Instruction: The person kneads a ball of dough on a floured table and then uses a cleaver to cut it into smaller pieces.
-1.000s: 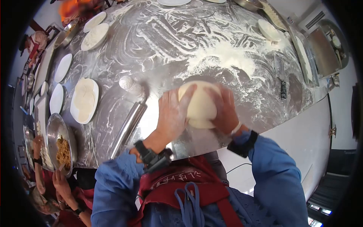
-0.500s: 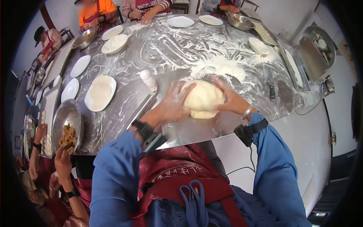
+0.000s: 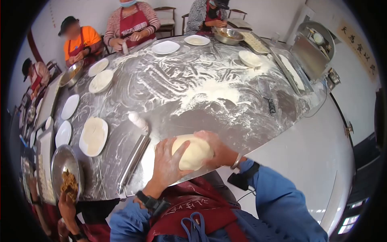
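Note:
A large, smooth, pale ball of dough (image 3: pixel 191 153) rests on the metal table near its front edge. My left hand (image 3: pixel 167 159) presses on its left side, thumb and fingers spread apart. On the right side, my right hand (image 3: pixel 213 149) is cupped round the dough, its fingers blurred. Left of my hands lies a steel rolling pin (image 3: pixel 134 163), with a white, floury object (image 3: pixel 138 121) at its far end. White flour (image 3: pixel 213 92) is scattered beyond the dough.
White plates stand on the left, one with flat dough sheets (image 3: pixel 94 136). A steel bowl of filling (image 3: pixel 67 165) is at the lower left, with a person's hand (image 3: pixel 67 207) in it. A scraper (image 3: pixel 267 94) lies right. Several people are across the table.
The view has tilted up and shifted. The dough and both my hands now appear lower and further left, closer to the table's front edge. My right hand has come round the dough's far side.

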